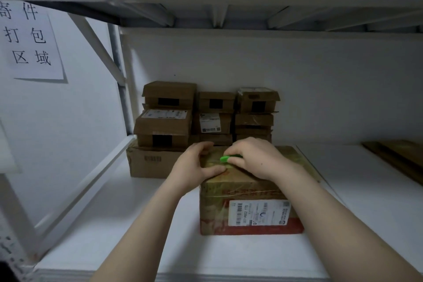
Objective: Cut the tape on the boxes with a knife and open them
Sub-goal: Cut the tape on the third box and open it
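taped box (pixel 249 204) sits toward the front edge of the shelf (pixel 142 224), about midway along it, its labelled face turned to the person. it is wrapped all over in shiny clear tape, so the skin looks slick and a flat palm would likely slide. the cardboard seems stiff enough at the edges but likely to give in the middle of the top. it looks moderately heavy and unlikely to shift under a light cut. the best hold is over a top corner or edge, well clear of the cutting line.

behind it, against the back of the shelf, a stack of small boxes (pixel 206 117) stands close to the far side of the taped box. it leaves little room for the blade to run out away from the person. a brown carton (pixel 148 162) carries the left part of that stack, near the back left corner. flat brown boards (pixel 398 158) lie at the right edge, well apart. a paper sign (pixel 29 39) hangs on the left wall.

left grip (pixel 196 165) clasps the top left edge of the taped box, fingers curled over the far corner and thumb along the top. right grip (pixel 254 158) is closed round a green knife (pixel 229 158), with its tip over the top tape just beside the left thumb, which is the risk here
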